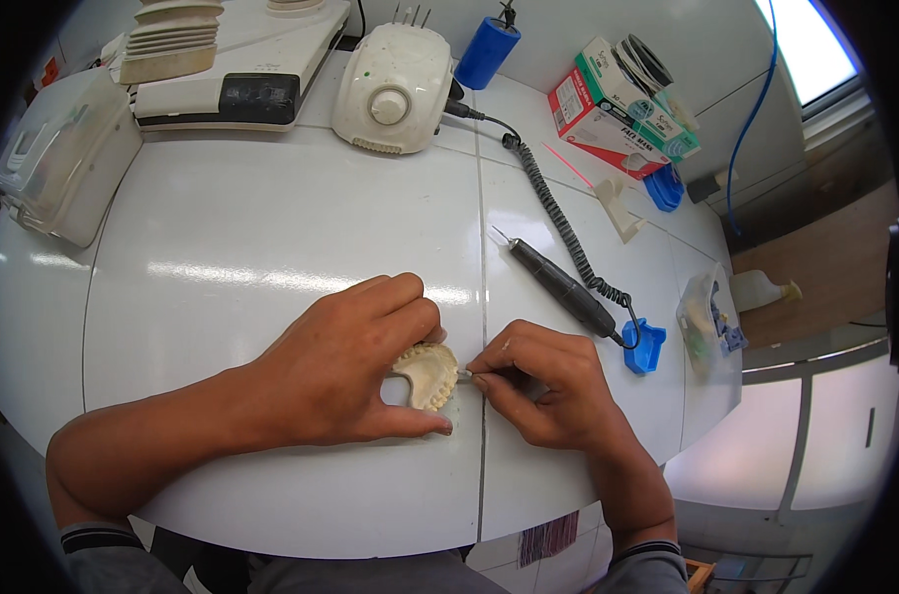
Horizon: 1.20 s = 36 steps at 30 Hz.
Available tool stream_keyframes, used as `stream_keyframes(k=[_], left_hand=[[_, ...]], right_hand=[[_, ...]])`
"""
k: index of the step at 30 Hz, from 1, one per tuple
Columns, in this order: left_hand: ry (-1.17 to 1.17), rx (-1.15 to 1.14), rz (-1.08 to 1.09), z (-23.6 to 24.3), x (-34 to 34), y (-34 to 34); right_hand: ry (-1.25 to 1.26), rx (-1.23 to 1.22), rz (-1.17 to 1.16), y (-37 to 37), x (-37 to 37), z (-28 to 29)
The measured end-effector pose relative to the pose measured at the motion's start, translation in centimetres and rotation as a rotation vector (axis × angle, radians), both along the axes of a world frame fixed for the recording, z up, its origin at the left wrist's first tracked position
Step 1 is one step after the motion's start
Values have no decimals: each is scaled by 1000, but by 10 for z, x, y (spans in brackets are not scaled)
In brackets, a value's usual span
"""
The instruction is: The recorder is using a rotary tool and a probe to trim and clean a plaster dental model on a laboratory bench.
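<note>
Low in the middle of the head view, my left hand grips a cream horseshoe-shaped dental cast with a row of teeth, its thumb along the near side and fingers curled over the far side. My right hand is closed in a pinch on a small thin pale object at the cast's right edge; the object is too small to name. A black handpiece with a thin bit lies beyond my right hand, on the white tiled worktop.
At the back stand a white control unit, blue cylinder, white machine and red-green boxes. A translucent case sits left. Blue trays and a clear container are right, and a coiled cord crosses there.
</note>
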<state>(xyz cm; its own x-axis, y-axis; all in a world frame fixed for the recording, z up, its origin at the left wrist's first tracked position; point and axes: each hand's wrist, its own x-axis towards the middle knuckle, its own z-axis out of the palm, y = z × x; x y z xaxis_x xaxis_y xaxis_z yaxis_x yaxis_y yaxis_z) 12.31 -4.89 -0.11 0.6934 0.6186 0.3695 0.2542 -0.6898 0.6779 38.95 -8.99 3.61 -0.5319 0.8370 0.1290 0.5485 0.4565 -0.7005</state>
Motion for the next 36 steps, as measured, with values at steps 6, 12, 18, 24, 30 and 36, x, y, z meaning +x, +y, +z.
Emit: stream_keyframes(k=[6,12,18,24,30,36], left_hand=[[11,1,5,1,-1,0],[10,-7,6,1,-2,-1],[22,-19,11,1,-3,0],[33,-9,1,4,-3,0],[12,3,-7,2,-7,-1],[-24,-6,-11,11,-5,-2]], right_hand=[[-1,20,6,0,-2,1],[0,29,10,0,-2,-1],[11,41,14,1,-3,-1],[34,28,1,0,-2,-2],[59,72,-97,0,18,6],[123,263,-151,8,38,6]])
